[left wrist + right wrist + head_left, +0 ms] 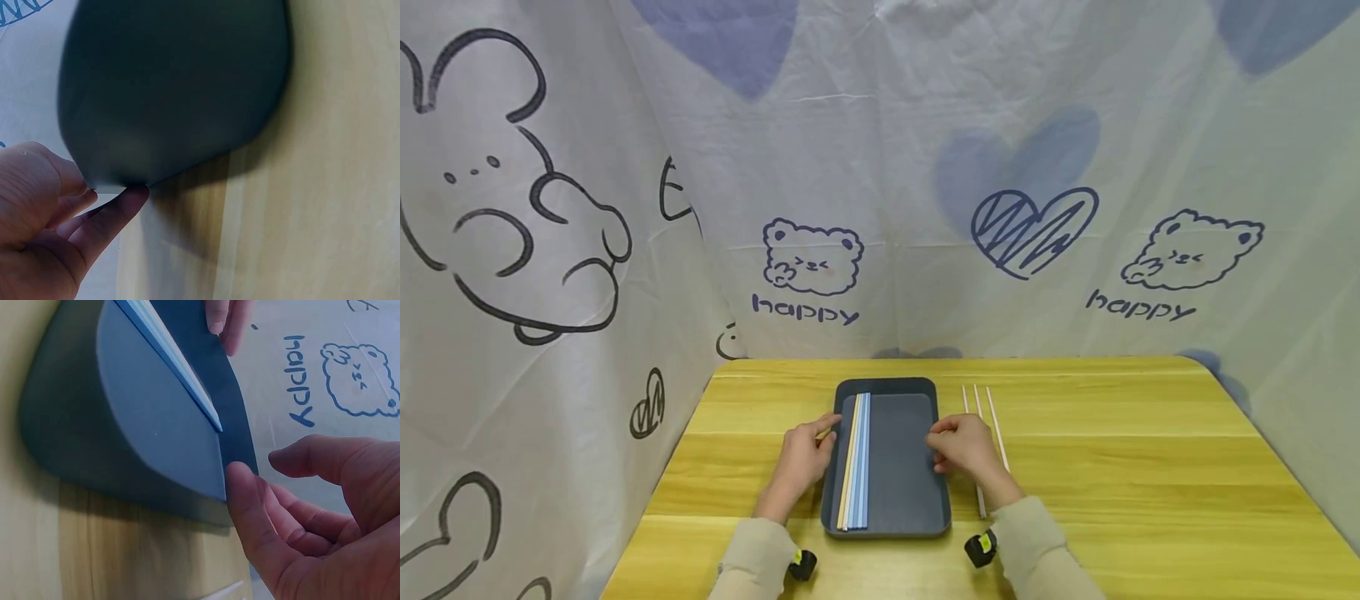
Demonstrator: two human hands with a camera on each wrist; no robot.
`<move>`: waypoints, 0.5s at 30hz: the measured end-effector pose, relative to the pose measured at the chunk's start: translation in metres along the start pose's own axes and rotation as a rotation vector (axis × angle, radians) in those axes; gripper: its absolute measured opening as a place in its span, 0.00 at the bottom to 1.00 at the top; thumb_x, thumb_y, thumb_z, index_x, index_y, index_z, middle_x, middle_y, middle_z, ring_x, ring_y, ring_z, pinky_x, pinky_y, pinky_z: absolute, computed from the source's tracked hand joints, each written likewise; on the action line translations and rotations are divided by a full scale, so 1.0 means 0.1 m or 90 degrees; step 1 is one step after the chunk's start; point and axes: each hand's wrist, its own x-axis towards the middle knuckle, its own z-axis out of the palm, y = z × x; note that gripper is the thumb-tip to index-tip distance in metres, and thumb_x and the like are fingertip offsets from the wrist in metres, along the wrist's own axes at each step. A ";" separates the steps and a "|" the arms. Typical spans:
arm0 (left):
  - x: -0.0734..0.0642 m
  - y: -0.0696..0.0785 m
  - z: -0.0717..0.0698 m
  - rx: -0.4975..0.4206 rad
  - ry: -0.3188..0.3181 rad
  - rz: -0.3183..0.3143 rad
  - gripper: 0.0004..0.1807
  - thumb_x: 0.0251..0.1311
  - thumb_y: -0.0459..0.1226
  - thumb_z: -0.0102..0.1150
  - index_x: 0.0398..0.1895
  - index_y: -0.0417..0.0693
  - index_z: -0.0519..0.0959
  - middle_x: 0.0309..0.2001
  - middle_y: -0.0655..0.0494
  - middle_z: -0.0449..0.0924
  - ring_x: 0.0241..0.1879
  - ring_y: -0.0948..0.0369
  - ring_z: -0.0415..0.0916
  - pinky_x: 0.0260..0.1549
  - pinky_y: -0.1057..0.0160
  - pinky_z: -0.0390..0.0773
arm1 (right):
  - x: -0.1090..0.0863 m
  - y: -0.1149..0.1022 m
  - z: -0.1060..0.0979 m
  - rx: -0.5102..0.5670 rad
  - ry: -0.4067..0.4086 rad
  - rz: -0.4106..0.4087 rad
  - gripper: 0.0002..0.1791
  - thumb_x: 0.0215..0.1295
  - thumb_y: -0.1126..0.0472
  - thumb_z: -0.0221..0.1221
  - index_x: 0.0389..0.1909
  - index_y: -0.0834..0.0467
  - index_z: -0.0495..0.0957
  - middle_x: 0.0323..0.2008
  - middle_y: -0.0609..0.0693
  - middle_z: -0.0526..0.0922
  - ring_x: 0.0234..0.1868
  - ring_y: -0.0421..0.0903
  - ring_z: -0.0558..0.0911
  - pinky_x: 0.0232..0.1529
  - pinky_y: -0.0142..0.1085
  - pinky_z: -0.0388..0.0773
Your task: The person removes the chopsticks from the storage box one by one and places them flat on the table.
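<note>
Head view shows my left hand [800, 457] and my right hand [967, 446] on either side of a dark grey, shallow rectangular tray with rounded corners [906, 467], which sits on a yellow wood-grain table [1127, 483]. My left fingertips are at the tray's left edge; the left-wrist view has one fingertip against the dark outer wall, but I cannot tell whether I pinch the edge or only touch it.

My right hand is loose and holds nothing. In the right-wrist view, one fingertip meets the tray's edge, the digit above it stands apart with a gap between, and my other fingers bend softly behind.

Inside the tray, a row of thin, straight sticks in yellow, white and light blue [859, 467] lies lengthwise, side by side along the left part of the floor; the yellow is leftmost, the blue on the right. Just right of the tray, three thin, whitish sticks [997, 425] lie on the table, partly hidden by my right hand and forearm. Behind everything hangs a white cloth printed with blue hearts, cartoon bears and the word "happy" [917, 275].
</note>
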 end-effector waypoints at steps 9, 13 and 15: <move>-0.01 0.00 -0.01 -0.002 0.006 0.005 0.20 0.75 0.30 0.58 0.68 0.43 0.81 0.71 0.42 0.77 0.18 0.65 0.71 0.17 0.69 0.72 | -0.04 -0.06 0.19 0.008 -0.043 -0.014 0.13 0.61 0.69 0.65 0.45 0.72 0.84 0.33 0.68 0.89 0.21 0.46 0.86 0.25 0.41 0.88; 0.00 0.00 -0.01 0.000 0.005 0.008 0.20 0.75 0.30 0.58 0.68 0.43 0.81 0.71 0.41 0.76 0.20 0.65 0.73 0.18 0.69 0.73 | -0.08 -0.07 0.30 0.004 -0.063 -0.021 0.13 0.60 0.69 0.66 0.44 0.72 0.84 0.32 0.67 0.89 0.20 0.45 0.86 0.25 0.41 0.87; -0.01 0.00 -0.01 0.002 0.006 0.005 0.20 0.75 0.29 0.58 0.68 0.43 0.81 0.72 0.41 0.76 0.22 0.64 0.74 0.19 0.69 0.73 | -0.09 -0.08 0.35 0.005 -0.070 -0.025 0.12 0.59 0.69 0.66 0.43 0.71 0.84 0.31 0.67 0.88 0.20 0.44 0.85 0.25 0.41 0.87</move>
